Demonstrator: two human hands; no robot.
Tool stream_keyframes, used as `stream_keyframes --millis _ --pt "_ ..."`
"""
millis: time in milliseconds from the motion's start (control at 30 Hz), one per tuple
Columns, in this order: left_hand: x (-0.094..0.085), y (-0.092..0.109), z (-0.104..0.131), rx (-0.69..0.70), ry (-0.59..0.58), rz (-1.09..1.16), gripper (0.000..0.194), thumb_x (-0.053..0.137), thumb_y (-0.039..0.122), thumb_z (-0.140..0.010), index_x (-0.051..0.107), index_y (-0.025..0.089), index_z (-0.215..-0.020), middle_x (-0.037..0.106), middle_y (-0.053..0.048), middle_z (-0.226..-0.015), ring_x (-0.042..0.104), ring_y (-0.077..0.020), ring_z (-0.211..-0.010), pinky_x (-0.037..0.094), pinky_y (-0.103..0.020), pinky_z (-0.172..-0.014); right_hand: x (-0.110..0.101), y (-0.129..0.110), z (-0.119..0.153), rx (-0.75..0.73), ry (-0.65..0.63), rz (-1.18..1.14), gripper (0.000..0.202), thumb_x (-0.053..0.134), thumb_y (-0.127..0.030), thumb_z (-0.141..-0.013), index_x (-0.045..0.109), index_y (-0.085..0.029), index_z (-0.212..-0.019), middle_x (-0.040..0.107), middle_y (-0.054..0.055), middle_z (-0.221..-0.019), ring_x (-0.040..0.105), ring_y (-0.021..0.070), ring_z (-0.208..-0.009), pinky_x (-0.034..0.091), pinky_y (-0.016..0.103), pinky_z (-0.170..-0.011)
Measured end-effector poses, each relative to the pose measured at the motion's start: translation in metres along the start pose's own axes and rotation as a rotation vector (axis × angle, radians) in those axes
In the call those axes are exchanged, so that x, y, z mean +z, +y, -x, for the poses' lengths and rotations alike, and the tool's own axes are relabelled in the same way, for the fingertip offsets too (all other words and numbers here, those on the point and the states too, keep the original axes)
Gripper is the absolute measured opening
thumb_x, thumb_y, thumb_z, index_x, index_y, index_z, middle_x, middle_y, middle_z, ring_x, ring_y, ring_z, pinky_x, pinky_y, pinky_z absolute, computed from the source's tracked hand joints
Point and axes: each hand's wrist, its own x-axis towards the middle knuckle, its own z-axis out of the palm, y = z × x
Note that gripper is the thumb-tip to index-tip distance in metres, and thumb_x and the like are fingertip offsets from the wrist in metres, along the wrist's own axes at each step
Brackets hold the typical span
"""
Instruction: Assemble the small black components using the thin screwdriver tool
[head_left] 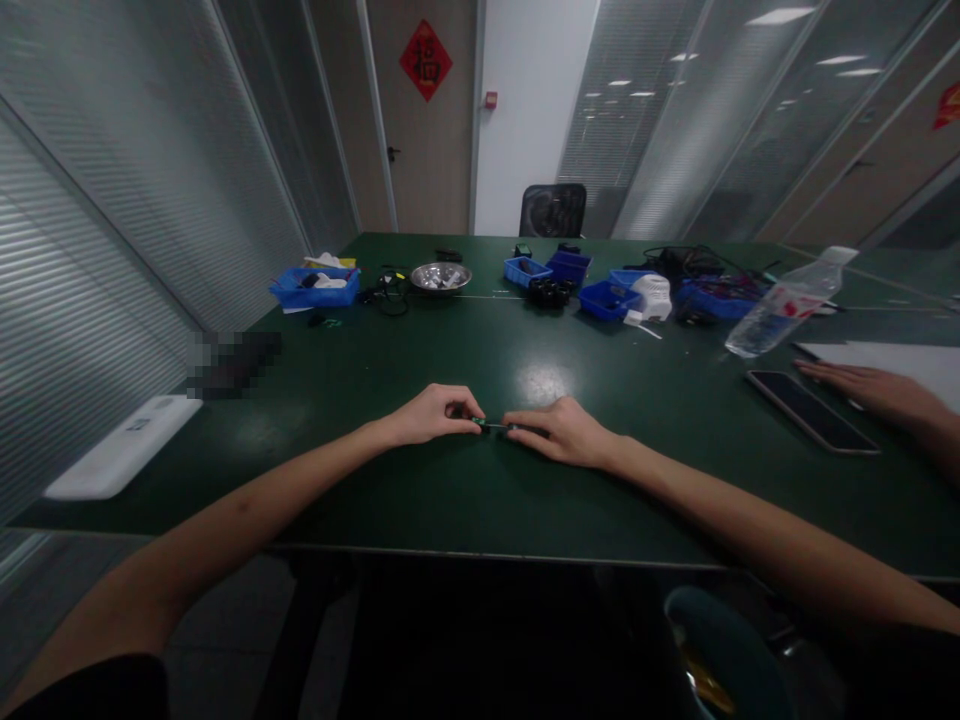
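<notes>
Near the middle of the green table (420, 350), my left hand (435, 413) pinches a small green part (478, 423) between thumb and fingers. Facing it, my right hand (564, 432) grips the end of a thin dark tool (496, 427) that looks like a small screwdriver. The tool's thin shaft points left and meets the green part or stops right beside it; which one is too small to tell. Both hands rest low over the tabletop.
Across the back stand a blue bin (315, 288), a metal bowl (441, 279), blue trays (604, 301) and cables. To the right are a tilted bottle (787, 305), a phone (812, 411) and another person's hand (870, 387). A white box (127, 445) lies left.
</notes>
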Motion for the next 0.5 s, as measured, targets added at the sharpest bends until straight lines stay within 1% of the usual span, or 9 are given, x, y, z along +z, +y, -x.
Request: stream_keyframes --millis 167,233,400,500 --pt "0.0018 -0.0025 -0.0003 0.016 0.012 0.005 0.033 0.081 0.046 -0.091 0.078 0.016 -0.106 0.072 -0.005 -0.098 0.057 -0.0149 -0.078 0.039 -0.028 -0.068 -0.0004 -0.0070 -0.0021 -0.011 0.006 0.028 0.047 0.040 -0.050 -0.114 0.070 -0.021 -0.135 0.079 0.005 -0.091 0.066 0.0142 -0.065 0.041 0.027 -0.065" --pt "0.0023 -0.0023 -0.0004 0.010 0.009 0.006 0.033 0.081 0.046 -0.091 0.078 0.017 -0.106 0.072 -0.005 -0.098 0.057 -0.0149 -0.078 0.039 -0.028 -0.068 0.0006 -0.0087 -0.0036 -0.006 0.004 0.034 0.047 0.040 -0.050 -0.114 0.069 -0.021 -0.136 0.080 0.006 -0.095 0.067 0.0147 -0.067 0.042 0.027 -0.065" --pt "0.0024 0.0015 -0.0005 -0.017 0.007 0.032 0.033 0.082 0.043 -0.090 0.078 0.016 -0.108 0.071 -0.005 -0.095 0.061 -0.0161 -0.082 0.041 -0.028 -0.070 0.0049 -0.0089 -0.0071 -0.001 -0.008 0.060 0.046 0.039 -0.049 -0.115 0.066 -0.021 -0.140 0.080 0.007 -0.102 0.070 0.0167 -0.072 0.044 0.028 -0.068" --pt "0.0024 0.0030 -0.0012 -0.012 0.001 0.019 0.032 0.082 0.042 -0.090 0.078 0.016 -0.108 0.071 -0.005 -0.096 0.062 -0.0168 -0.085 0.042 -0.028 -0.072 0.0080 -0.0081 -0.0085 0.016 -0.014 0.088 0.047 0.037 -0.050 -0.115 0.065 -0.023 -0.140 0.080 0.006 -0.101 0.071 0.0173 -0.072 0.043 0.029 -0.068"
